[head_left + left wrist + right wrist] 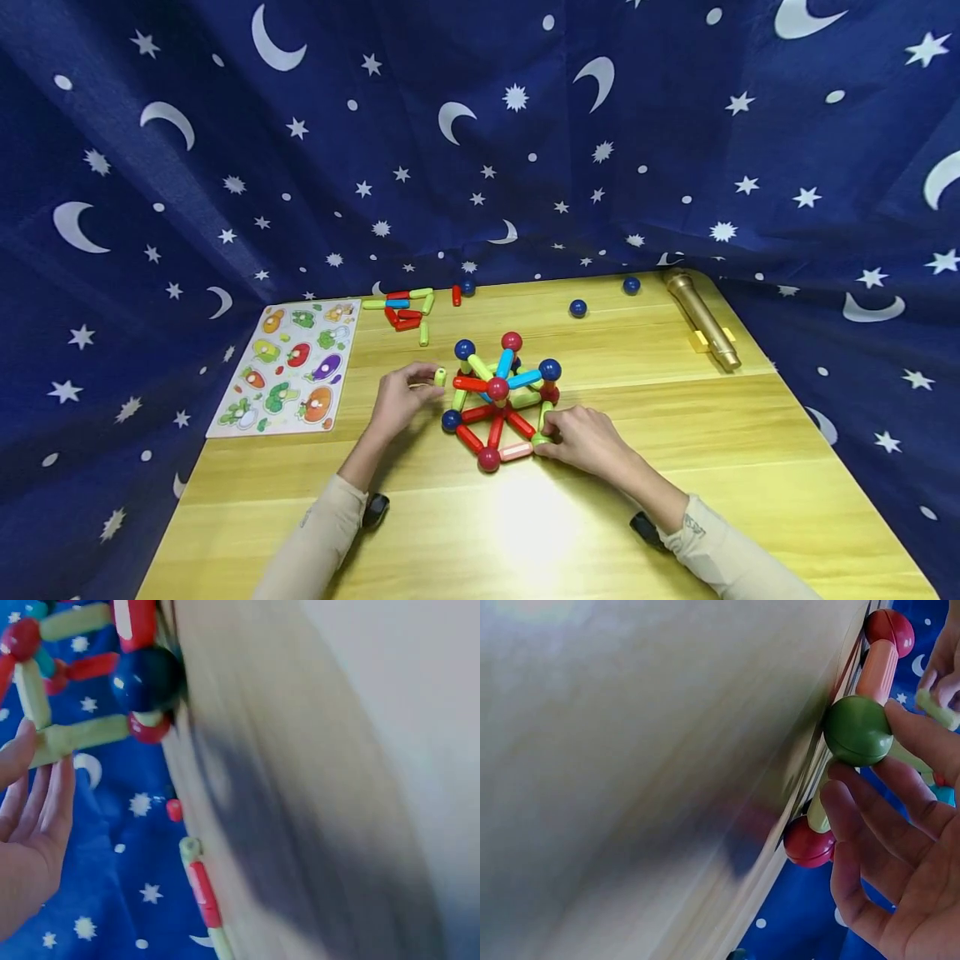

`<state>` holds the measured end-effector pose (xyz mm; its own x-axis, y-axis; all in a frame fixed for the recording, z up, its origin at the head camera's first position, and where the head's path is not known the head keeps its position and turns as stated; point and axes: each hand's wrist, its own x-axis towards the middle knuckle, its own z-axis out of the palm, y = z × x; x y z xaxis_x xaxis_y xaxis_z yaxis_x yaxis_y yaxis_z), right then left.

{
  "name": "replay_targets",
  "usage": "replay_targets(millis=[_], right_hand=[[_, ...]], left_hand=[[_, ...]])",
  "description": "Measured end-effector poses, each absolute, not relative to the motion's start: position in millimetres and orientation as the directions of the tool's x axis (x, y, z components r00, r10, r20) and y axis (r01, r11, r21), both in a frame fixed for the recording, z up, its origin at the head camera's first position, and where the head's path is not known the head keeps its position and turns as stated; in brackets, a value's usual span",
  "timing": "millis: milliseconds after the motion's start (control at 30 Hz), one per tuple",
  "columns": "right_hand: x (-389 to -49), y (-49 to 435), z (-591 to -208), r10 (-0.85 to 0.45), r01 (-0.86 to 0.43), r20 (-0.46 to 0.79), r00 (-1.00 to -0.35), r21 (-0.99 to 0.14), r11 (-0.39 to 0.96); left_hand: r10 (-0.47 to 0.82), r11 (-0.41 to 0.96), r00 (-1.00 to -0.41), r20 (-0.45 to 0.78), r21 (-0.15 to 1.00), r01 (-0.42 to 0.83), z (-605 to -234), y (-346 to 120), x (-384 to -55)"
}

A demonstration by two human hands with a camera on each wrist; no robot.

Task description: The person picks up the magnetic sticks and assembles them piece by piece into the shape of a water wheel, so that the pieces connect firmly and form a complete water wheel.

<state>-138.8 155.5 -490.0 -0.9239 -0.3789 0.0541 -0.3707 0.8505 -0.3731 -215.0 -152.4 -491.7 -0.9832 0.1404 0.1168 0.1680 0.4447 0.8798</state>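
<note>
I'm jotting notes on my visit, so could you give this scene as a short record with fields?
Structure: coloured rods joined by red, blue and green balls
Left hand: pinches a light green rod
Right hand: grips a green ball on the structure
Table: wood-grain top
Loose rods: red, light green and blue, toward the far edge
Loose balls: blue, toward the far edge
Board: vegetable pictures, on the left
Gold-coloured tube: far right
Backdrop: dark blue, white moons and stars

Our wooden table (435,525) bears a rod-and-ball frame (497,389) between our left hand (397,402) and right hand (591,442), a picture board (298,379) outside the left, a golden tube (701,317) beyond the right.
</note>
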Motion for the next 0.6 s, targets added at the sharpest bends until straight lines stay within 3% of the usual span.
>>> replay_targets(millis=[133,500,600], right_hand=[[-139.4,155.9,-488.6,-0.367,-0.363,0.064,-0.928,-0.381,0.85],[-142.8,155.7,-486.8,-0.381,-0.368,0.042,-0.924,-0.38,0.849],[-145.9,159.6,-476.4,-0.434,-0.39,-0.036,-0.9,-0.376,0.841]], left_hand=[[0.154,0.344,-0.986,0.07,0.931,0.12,-488.9,-141.4,-190.5],[0.242,0.491,-0.97,0.026,0.859,0.146,-506.4,-140.8,-181.5],[0.268,0.529,-0.963,0.011,0.834,0.156,-512.1,-142.9,-181.0]])
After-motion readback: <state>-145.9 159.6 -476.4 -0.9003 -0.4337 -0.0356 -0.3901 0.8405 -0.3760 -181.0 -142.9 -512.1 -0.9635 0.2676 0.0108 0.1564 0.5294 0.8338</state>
